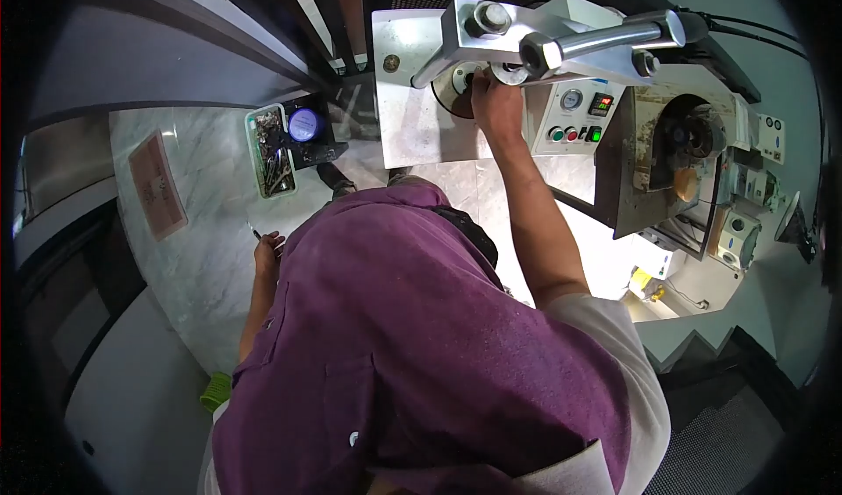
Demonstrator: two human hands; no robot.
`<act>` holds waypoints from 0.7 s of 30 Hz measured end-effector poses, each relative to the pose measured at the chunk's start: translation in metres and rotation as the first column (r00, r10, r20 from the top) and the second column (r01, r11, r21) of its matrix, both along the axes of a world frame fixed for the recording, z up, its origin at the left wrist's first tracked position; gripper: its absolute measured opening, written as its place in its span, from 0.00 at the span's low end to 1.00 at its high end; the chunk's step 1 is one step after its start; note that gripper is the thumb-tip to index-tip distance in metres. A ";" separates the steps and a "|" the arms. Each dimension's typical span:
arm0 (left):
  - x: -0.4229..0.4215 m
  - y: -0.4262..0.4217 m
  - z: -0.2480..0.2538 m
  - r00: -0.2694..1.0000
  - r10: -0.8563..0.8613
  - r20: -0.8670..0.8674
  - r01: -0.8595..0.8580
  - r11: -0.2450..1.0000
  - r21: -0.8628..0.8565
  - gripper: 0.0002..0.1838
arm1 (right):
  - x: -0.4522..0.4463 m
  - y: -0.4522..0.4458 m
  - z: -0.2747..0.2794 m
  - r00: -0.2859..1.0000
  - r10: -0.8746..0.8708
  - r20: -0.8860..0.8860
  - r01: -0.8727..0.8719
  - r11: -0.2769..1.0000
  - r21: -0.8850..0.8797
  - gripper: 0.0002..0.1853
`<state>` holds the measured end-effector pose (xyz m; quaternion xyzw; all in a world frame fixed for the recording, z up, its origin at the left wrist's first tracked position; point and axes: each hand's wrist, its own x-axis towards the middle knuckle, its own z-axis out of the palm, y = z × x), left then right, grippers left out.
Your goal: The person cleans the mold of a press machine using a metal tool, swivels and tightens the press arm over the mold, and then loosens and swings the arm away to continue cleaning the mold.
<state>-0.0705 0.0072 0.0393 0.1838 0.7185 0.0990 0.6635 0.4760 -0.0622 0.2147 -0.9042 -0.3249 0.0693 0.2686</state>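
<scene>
My right hand (496,107) reaches under the metal press bar of a white machine (406,127). Its fingers curl at a round metal-rimmed opening (453,90) in the machine's top. A dark part shows at the fingertips, but what they grip is hidden. A thick chrome handle (614,41) and a bolted crossbar (456,35) are just above this hand. Low at my left side, my left hand (268,253) has its fingers closed round a thin, dark-tipped stick-like tool (255,232). Most of that tool is hidden by the hand.
A control panel (574,113) with buttons, a gauge and a lit display faces me. On the left marble surface (210,170) are a tray of small metal pieces (267,135), a blue-lidded jar (304,125) and a brown sheet (158,184). Another opened machine (688,135) stands right.
</scene>
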 end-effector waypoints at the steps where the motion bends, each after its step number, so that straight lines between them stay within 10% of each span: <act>1: -0.001 -0.001 0.001 1.000 0.003 -0.002 -0.003 1.000 0.000 0.20 | -0.002 0.001 0.001 0.997 -0.064 -0.036 0.061 0.995 -0.077 0.12; 15: 0.022 0.017 0.027 0.993 -0.114 -0.037 0.116 0.993 0.035 0.21 | -0.005 -0.006 -0.008 0.931 -0.221 -0.291 0.314 0.891 0.328 0.09; 21: 0.030 0.017 0.040 0.991 -0.120 -0.058 0.123 0.991 0.052 0.21 | -0.013 -0.005 0.001 0.964 -0.228 0.135 0.219 0.973 0.077 0.15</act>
